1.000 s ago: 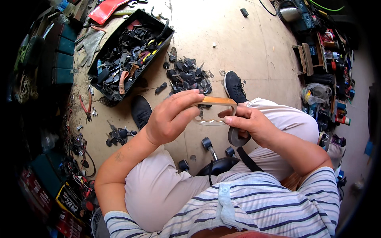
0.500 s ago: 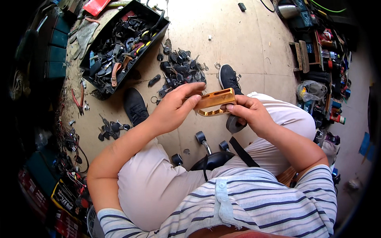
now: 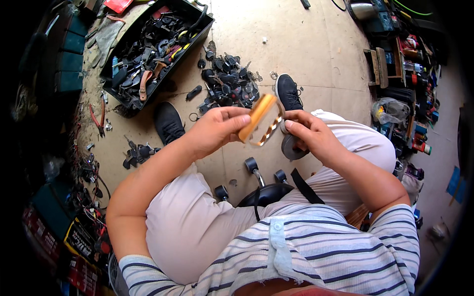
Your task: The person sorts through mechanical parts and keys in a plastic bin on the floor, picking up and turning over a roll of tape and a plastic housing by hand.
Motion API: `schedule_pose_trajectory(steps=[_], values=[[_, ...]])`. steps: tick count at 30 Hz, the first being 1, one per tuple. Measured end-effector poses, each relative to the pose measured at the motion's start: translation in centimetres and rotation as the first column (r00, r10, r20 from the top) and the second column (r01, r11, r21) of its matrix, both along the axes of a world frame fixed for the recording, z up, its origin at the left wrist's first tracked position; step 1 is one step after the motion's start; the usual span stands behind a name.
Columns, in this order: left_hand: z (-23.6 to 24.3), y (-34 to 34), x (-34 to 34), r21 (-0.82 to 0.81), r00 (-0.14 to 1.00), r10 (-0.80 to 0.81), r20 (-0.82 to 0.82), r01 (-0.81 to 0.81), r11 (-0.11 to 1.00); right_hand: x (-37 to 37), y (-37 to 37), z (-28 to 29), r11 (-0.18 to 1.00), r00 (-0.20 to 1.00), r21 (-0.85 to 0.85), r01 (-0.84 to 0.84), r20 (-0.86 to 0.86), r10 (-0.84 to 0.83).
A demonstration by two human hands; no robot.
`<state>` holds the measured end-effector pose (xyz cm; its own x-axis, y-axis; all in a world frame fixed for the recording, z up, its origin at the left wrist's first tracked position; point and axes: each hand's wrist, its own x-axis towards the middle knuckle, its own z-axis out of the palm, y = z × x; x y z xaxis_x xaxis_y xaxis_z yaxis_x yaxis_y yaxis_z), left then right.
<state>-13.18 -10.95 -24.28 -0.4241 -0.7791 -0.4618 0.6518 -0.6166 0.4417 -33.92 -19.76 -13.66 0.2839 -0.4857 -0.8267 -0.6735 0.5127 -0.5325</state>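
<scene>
My left hand (image 3: 215, 129) grips a gold-coloured metal handle (image 3: 261, 114) between thumb and fingers. This piece has a flat bar along one side and a wavy, finger-grooved side with an open gap between; it is tilted and a little blurred. Close to its grooved side is my right hand (image 3: 313, 135), its thumb and fingers closed around a dark round roll (image 3: 292, 148) that looks like black tape. The roll hangs under the fingers, partly hidden by them. Beyond my hands, a heap of black-headed keys (image 3: 227, 81) lies on the floor.
A black bin (image 3: 160, 81) full of keys and small parts stands at the far left, with grey gloves (image 3: 106, 39) beside it. Red-handled pliers (image 3: 98, 121) and a smaller key pile (image 3: 139, 154) lie at left. Wheeled chair legs (image 3: 254, 170) are below my hands; crowded shelves (image 3: 395, 93) line the right.
The gold handle has turned from nearly level to steeply tilted and now sits in my left hand. My right fingers have come off it, keeping the dark roll.
</scene>
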Motion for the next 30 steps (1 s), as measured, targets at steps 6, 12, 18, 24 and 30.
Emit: schedule_pose_trajectory(steps=[6, 12, 18, 24, 30], values=[[-2.2, 0.2, 1.2, 0.117, 0.974, 0.111, -0.195, -0.09, 0.989, 0.0, -0.1, 0.5, 1.0, 1.0, 0.013, -0.013, -0.027, 0.013], [-2.6, 0.3, 1.4, 0.152, 0.944, 0.154, -0.292, -0.113, 0.982, 0.2, 0.1, 0.7, 0.999, 0.999, 0.021, -0.041, -0.021, 0.041], [-2.8, 0.3, 1.2, 0.11, 0.956, 0.129, -0.263, -0.103, 0.989, 0.3, 0.0, 1.0, 0.998, 0.999, 0.025, -0.054, -0.008, 0.054], [-0.4, -0.2, -0.1, -0.115, 0.984, -0.002, 0.179, 0.023, 0.993, 0.3, 0.1, 0.7, 0.996, 0.996, -0.013, -0.091, 0.016, 0.091], [0.4, -0.2, -0.3, -0.166, 0.963, -0.044, 0.264, 0.091, 0.982, 0.3, 0.2, 0.4, 0.996, 0.996, -0.028, -0.081, 0.02, 0.082]])
